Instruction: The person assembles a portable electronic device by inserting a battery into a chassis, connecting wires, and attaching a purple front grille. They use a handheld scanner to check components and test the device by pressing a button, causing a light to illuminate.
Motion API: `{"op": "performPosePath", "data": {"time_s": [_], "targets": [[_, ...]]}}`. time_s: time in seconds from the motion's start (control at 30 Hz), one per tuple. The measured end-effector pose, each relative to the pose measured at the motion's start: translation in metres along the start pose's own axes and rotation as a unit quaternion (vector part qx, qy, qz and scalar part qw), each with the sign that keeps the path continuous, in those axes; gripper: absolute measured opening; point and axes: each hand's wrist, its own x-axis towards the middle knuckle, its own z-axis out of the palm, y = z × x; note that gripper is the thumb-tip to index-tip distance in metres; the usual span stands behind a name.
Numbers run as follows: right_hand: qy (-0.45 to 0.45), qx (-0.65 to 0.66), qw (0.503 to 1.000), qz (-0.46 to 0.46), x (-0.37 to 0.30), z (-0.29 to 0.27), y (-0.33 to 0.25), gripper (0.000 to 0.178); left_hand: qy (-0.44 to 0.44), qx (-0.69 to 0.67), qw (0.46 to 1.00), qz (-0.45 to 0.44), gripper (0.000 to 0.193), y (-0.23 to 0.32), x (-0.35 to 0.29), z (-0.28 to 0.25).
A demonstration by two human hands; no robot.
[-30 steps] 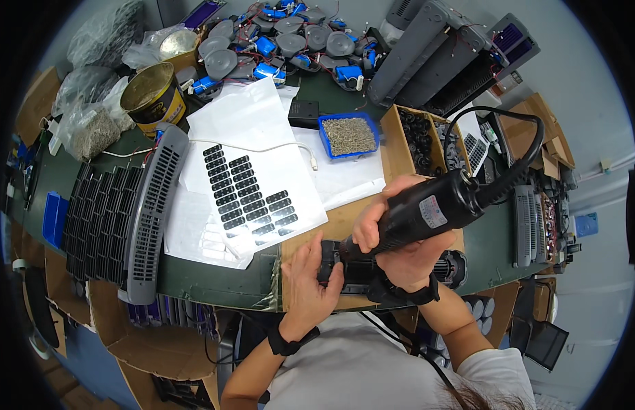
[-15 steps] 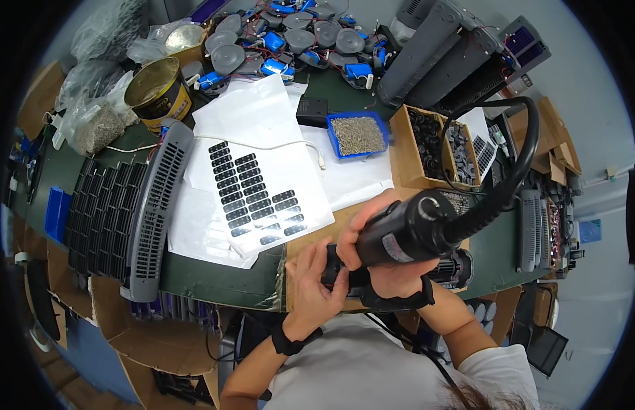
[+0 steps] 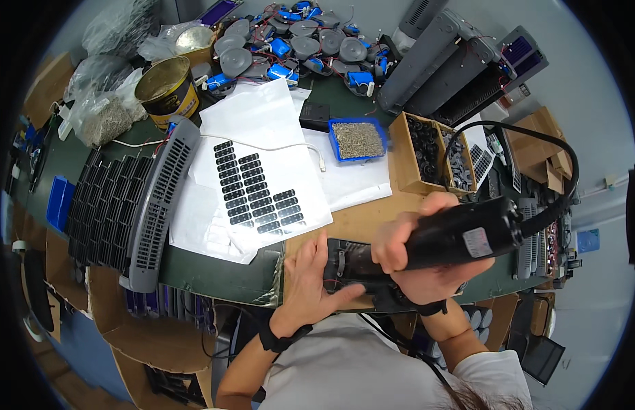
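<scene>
Driving a fastener looks like the step in hand: the right hand (image 3: 406,249) has its grip closed round a black corded electric screwdriver (image 3: 468,232), tip down on a flat black ribbed plastic part (image 3: 352,263) lying on the brown cardboard sheet (image 3: 358,219) at the table's near edge. The left hand (image 3: 314,273) presses flat on that part, fingers spread, gripping nothing. Next, I judge, the tool must stay upright and the part steady. A blue tray of small metal screws (image 3: 358,139) sits beyond, near white paper sheets (image 3: 263,137).

Bright even overhead light, soft shadows, sharp centre, fisheye-bent edges, black rim.
</scene>
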Motion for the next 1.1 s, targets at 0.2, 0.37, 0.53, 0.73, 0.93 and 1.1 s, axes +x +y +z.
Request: {"op": "performPosePath", "data": {"time_s": [0.2, 0.37, 0.53, 0.73, 0.93, 1.1], "targets": [[0.005, -0.017, 0.999, 0.028, -0.011, -0.002, 0.005, 0.086, -0.013, -0.017, 1.000, -0.020, 0.115, 0.005, 0.003, -0.004], [0.010, -0.044, 0.998, 0.048, -0.012, -0.001, 0.006, 0.086, 0.001, -0.034, 0.999, -0.018, 0.090, 0.007, 0.005, -0.004], [0.012, -0.037, 0.997, 0.064, -0.012, -0.001, 0.009, 0.086, 0.005, -0.018, 1.000, -0.004, 0.068, 0.002, 0.007, 0.000], [-0.051, -0.049, 0.993, 0.093, -0.011, -0.002, 0.010, 0.087, 0.016, -0.012, 1.000, -0.019, 0.060, 0.007, 0.011, -0.001], [-0.059, -0.044, 0.989, 0.131, -0.007, -0.001, 0.003, 0.073, 0.015, -0.012, 1.000, -0.009, 0.064, 0.001, 0.012, 0.001], [-0.110, 0.092, 0.976, 0.161, 0.002, -0.009, 0.004, 0.011, 0.007, 0.016, 1.000, 0.006, 0.068, -0.005, 0.007, 0.002]]}}
